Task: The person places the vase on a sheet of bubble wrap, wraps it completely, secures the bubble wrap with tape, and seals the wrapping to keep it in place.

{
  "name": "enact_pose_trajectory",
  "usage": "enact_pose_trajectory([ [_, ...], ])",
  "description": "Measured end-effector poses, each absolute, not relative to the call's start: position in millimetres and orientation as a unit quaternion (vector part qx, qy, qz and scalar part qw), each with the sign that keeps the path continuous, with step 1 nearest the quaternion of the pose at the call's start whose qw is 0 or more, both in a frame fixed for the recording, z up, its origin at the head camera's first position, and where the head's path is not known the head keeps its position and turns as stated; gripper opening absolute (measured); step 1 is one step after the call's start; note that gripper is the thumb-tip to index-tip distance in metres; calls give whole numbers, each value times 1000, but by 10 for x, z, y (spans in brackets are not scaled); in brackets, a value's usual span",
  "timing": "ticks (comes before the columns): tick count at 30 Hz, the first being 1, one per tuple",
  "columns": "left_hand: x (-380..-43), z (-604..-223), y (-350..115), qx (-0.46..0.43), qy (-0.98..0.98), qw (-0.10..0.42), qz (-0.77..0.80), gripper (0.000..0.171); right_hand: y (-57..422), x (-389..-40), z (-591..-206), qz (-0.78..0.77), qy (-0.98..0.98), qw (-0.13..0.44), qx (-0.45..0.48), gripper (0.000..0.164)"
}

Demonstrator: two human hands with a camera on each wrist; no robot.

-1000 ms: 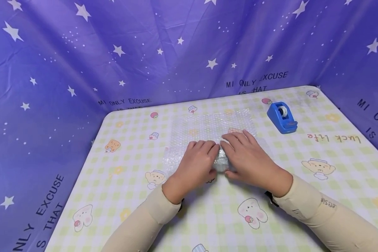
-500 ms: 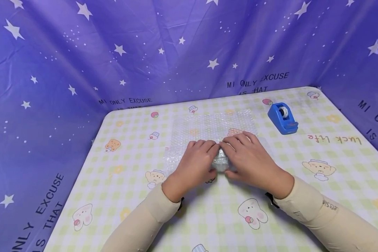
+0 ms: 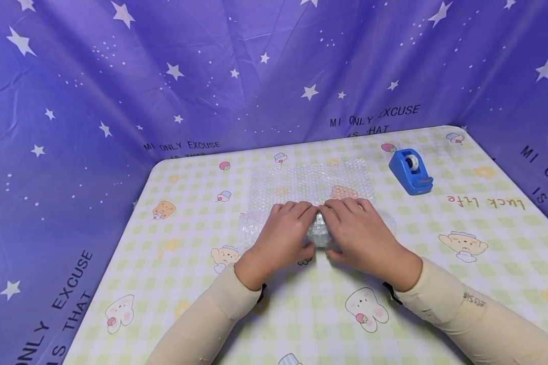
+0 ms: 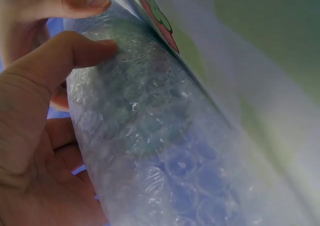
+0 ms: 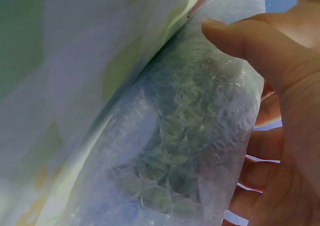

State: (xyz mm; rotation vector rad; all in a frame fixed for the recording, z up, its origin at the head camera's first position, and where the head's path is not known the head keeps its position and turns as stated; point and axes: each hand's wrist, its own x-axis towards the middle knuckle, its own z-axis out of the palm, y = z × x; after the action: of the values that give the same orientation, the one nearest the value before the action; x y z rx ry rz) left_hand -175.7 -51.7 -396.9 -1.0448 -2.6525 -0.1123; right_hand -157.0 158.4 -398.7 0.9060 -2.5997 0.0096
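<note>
A roll of bubble wrap (image 3: 319,234) lies crosswise on the table, its flat sheet (image 3: 301,177) spreading out behind it. My left hand (image 3: 286,234) grips the left part of the roll, thumb on the near side and fingers over the top. On the right part, my right hand (image 3: 363,237) holds it the same way, the two index fingers almost meeting. Through the layers of bubble wrap (image 4: 145,96) in the left wrist view, something greenish shows blurred inside. The right wrist view also has a dark green shape under the wrap (image 5: 200,121); its kind cannot be made out.
A blue tape dispenser (image 3: 411,171) with a roll of tape stands at the back right, beyond the right hand. The table (image 3: 164,284) wears a green checked cover with cartoon prints. Purple star-patterned curtains (image 3: 255,91) rise behind and beside it.
The right hand's fingers have drawn back slightly and curled further over the roll. The left hand stays nearly still, and the tape dispenser has not been moved.
</note>
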Motion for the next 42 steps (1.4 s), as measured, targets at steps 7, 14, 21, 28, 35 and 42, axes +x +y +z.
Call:
enact_pose_trajectory([
  [7, -1766, -3991, -516, -364, -919, 146, -38, 70, 1562, -1579, -4019, -5, -929, 196, 315, 97],
  [14, -1762, -4003, -507, -365, -919, 146, -40, 70, 1557, -1595, -4061, -10, -926, 210, 314, 90],
  [21, -1749, -4009, -500, -363, -918, 155, -21, 71, 1574, -1617, -4084, -8, -920, 225, 319, 83],
  [28, -1730, -4012, -502, -361, -917, 172, 0, 71, 1584, -1645, -4086, -8, -914, 235, 331, 80],
  [35, -1721, -4003, -507, -359, -919, 161, 9, 73, 1592, -1637, -4050, -12, -916, 215, 338, 84],
  [42, -1697, -3982, -499, -359, -921, 150, 18, 78, 1598, -1632, -4029, -7, -915, 209, 345, 82],
])
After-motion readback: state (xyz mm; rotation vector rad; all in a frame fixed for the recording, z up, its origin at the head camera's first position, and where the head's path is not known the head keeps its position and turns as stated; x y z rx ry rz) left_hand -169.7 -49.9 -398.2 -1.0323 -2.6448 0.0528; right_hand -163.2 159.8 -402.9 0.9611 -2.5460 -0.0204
